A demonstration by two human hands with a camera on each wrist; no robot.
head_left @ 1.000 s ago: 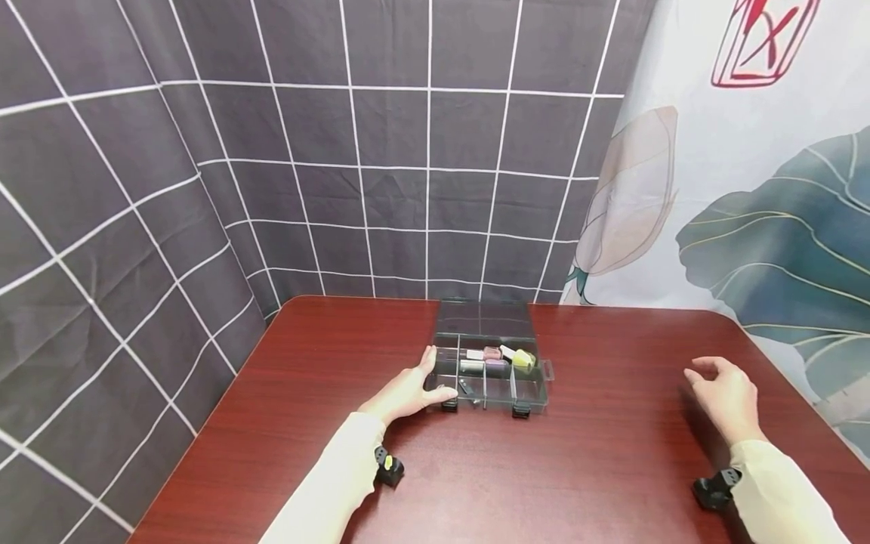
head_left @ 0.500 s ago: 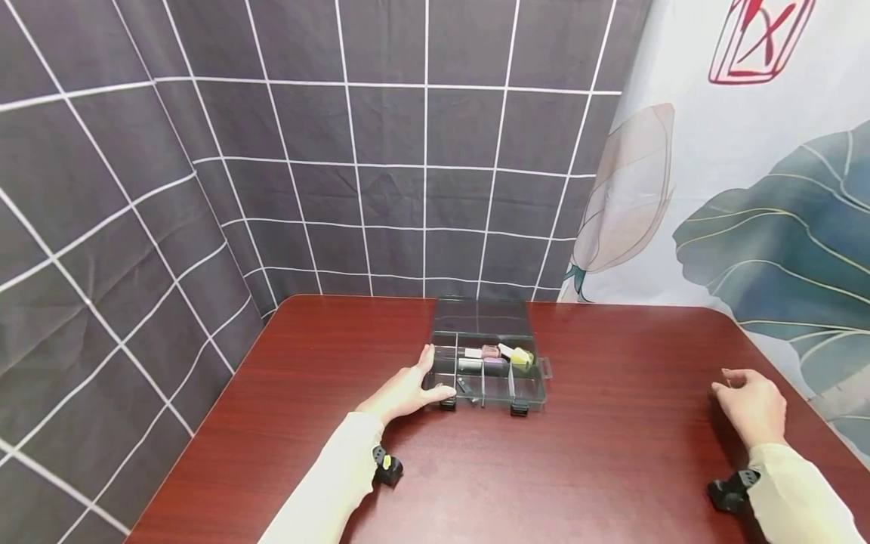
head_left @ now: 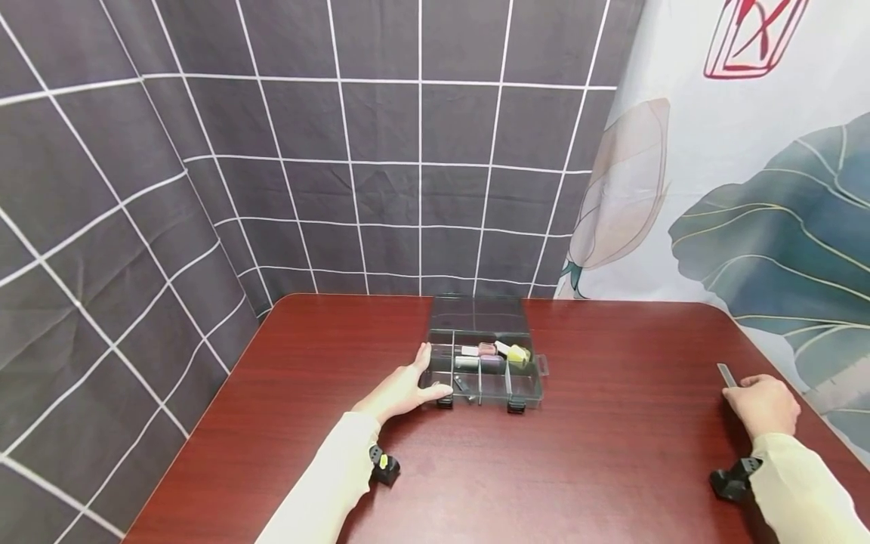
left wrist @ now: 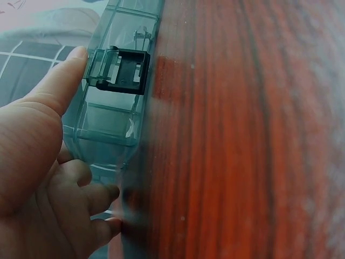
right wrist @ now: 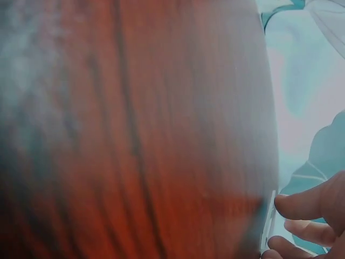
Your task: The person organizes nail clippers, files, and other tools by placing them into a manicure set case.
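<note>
A clear grey plastic compartment box (head_left: pixel 494 387) lies on the table with its lid (head_left: pixel 479 313) laid back. My left hand (head_left: pixel 401 389) holds its left end, thumb along the front near a black latch (left wrist: pixel 125 71) and fingers at the side. Inside the box are a pinkish nail polish bottle (head_left: pixel 486 349), a yellow one (head_left: pixel 519 355), a purple one (head_left: pixel 492 364) and a small metal piece, perhaps nail clippers (head_left: pixel 463 387). At the table's right side, my right hand (head_left: pixel 764 408) pinches a flat grey strip (head_left: pixel 726 375) that looks like a nail file.
The reddish-brown wooden table (head_left: pixel 578 468) stretches between both hands. A dark grey gridded cloth (head_left: pixel 381 189) hangs behind and at the left. A white cloth with leaf prints (head_left: pixel 768 249) hangs at the right, close to the table's edge. Black cameras sit on both wrists.
My right hand has moved right and slightly nearer, and the grey strip now shows in its fingers. My left hand stays on the box. The head view has shifted slightly.
</note>
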